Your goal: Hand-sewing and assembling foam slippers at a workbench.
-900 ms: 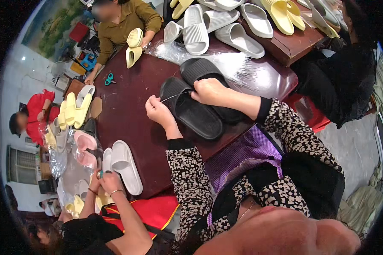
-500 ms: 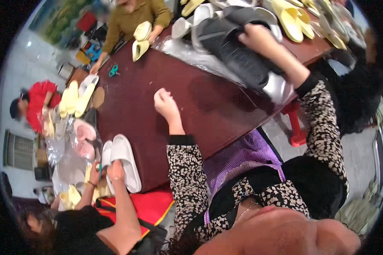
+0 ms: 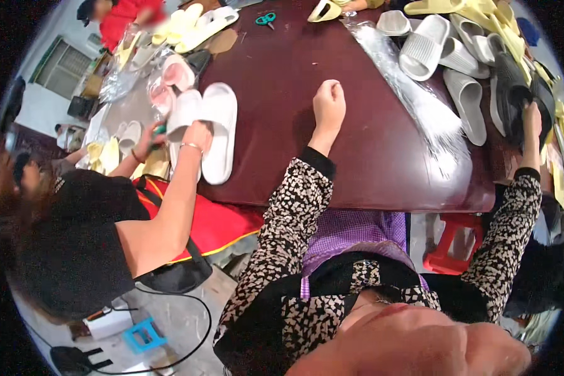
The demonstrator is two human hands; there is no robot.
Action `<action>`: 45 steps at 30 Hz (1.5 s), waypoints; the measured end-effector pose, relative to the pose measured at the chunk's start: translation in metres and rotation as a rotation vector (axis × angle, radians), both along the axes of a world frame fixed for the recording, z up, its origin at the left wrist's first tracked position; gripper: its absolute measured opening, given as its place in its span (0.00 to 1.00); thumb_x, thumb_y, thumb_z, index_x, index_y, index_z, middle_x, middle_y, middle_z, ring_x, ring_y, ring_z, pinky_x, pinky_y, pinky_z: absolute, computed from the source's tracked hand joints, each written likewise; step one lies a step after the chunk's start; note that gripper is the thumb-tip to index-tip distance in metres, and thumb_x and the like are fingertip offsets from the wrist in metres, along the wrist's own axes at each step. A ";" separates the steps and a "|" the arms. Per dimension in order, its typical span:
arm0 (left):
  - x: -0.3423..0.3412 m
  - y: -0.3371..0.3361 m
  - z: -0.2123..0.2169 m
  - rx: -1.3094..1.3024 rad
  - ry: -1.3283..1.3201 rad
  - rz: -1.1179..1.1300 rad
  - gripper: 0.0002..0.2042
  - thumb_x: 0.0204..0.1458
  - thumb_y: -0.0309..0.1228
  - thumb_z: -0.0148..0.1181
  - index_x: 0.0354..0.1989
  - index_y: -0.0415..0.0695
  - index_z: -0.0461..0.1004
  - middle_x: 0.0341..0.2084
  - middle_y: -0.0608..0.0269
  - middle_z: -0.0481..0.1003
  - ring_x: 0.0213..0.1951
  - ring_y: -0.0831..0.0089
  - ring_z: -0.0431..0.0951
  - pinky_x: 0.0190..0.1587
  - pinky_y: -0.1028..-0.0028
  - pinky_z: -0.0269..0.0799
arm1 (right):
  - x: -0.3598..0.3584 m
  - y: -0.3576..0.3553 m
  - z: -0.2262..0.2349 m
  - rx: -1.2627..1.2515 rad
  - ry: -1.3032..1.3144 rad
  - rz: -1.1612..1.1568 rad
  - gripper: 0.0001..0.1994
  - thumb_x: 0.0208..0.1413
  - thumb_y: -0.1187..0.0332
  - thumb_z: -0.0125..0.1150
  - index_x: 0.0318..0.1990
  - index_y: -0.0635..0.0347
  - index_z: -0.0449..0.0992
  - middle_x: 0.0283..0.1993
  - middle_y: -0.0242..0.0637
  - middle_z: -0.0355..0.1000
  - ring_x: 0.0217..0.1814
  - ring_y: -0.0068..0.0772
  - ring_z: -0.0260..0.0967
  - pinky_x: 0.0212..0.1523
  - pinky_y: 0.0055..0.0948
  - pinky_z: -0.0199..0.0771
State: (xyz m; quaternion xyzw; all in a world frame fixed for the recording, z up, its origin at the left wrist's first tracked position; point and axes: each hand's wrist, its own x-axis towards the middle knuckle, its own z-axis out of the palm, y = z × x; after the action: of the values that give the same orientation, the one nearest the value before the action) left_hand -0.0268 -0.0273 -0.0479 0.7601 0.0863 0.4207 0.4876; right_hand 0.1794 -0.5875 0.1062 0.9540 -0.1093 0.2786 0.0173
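Here, left hand curls empty near plastic bags; right hand grips black slippers.

I can read no words, numbers, labels, brands or signs anywhere in front of me. The only thing resembling print is a patch of small pale marks near the shoulder of the black shirt worn by the person on my left, and it is too small and blurred for me to tell whether it is lettering.
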 end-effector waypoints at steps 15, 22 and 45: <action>-0.002 -0.012 -0.006 0.033 -0.019 0.011 0.07 0.51 0.28 0.54 0.34 0.37 0.73 0.25 0.51 0.76 0.28 0.63 0.78 0.30 0.69 0.71 | -0.035 0.004 -0.016 0.163 -0.368 0.426 0.24 0.61 0.49 0.41 0.49 0.60 0.73 0.40 0.44 0.73 0.38 0.43 0.71 0.37 0.36 0.69; -0.006 -0.033 0.007 -0.062 0.007 -0.125 0.06 0.50 0.27 0.55 0.34 0.37 0.73 0.23 0.55 0.76 0.26 0.70 0.77 0.29 0.73 0.71 | -0.150 0.204 0.017 1.181 0.072 0.846 0.13 0.59 0.64 0.50 0.47 0.62 0.72 0.31 0.28 0.68 0.27 0.15 0.62 0.24 0.11 0.58; -0.015 -0.053 0.029 -0.395 0.136 -0.601 0.04 0.52 0.24 0.55 0.30 0.36 0.72 0.25 0.67 0.74 0.26 0.83 0.72 0.26 0.81 0.69 | -0.182 0.364 -0.099 1.383 0.877 1.024 0.06 0.55 0.73 0.52 0.40 0.60 0.70 0.27 0.29 0.71 0.25 0.17 0.65 0.24 0.16 0.63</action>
State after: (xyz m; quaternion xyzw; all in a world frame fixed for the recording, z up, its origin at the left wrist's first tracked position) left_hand -0.0418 -0.0799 -0.0186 0.6688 -0.0290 0.1823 0.7201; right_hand -0.0024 -0.2232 0.0075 0.7047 0.1961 -0.2545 -0.6326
